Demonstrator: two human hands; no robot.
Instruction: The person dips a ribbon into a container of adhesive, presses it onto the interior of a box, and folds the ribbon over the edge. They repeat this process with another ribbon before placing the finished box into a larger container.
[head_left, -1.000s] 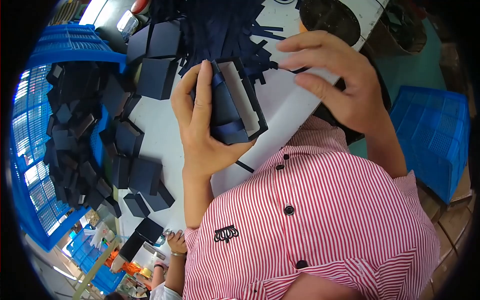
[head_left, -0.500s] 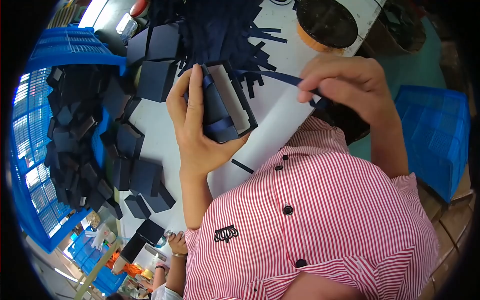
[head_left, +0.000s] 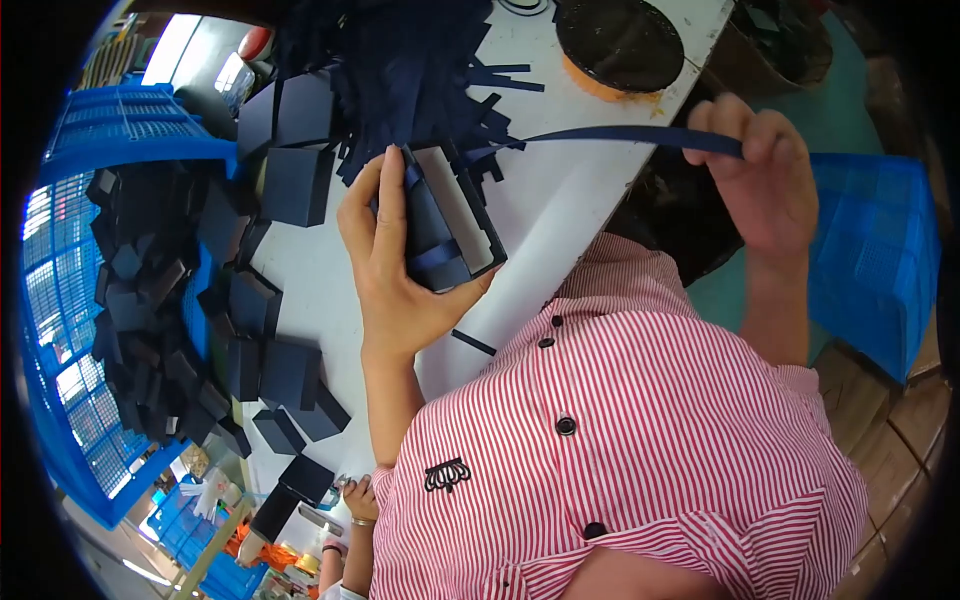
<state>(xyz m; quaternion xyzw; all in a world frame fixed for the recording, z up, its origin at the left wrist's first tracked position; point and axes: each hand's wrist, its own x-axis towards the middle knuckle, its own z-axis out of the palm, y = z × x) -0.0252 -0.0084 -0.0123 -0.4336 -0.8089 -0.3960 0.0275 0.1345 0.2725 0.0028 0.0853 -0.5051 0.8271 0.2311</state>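
Observation:
My left hand (head_left: 385, 265) is wrapped round a small navy box (head_left: 430, 222), fingers on one side and thumb along the lower edge. A white lining shows inside the box's open side, and bands of navy ribbon (head_left: 436, 256) cross its face. Off to the right, my right hand (head_left: 760, 165) is closed on the end of a navy ribbon strip (head_left: 600, 131). The strip runs taut and slightly arched back to the box's upper corner. Just beyond the box lies a heap of cut navy ribbons (head_left: 405, 90).
Several navy boxes (head_left: 297, 185) stand on the white table (head_left: 330, 265). A blue crate (head_left: 105, 480) full of dark boxes is at left. At the top is a round tub (head_left: 620, 45) with a black top; a blue bin (head_left: 870, 260) sits at right. Another person's hand (head_left: 360, 498) shows below.
My right hand has moved up and to the right, drawing the ribbon out longer from the box. My left hand still holds the box in nearly the same place.

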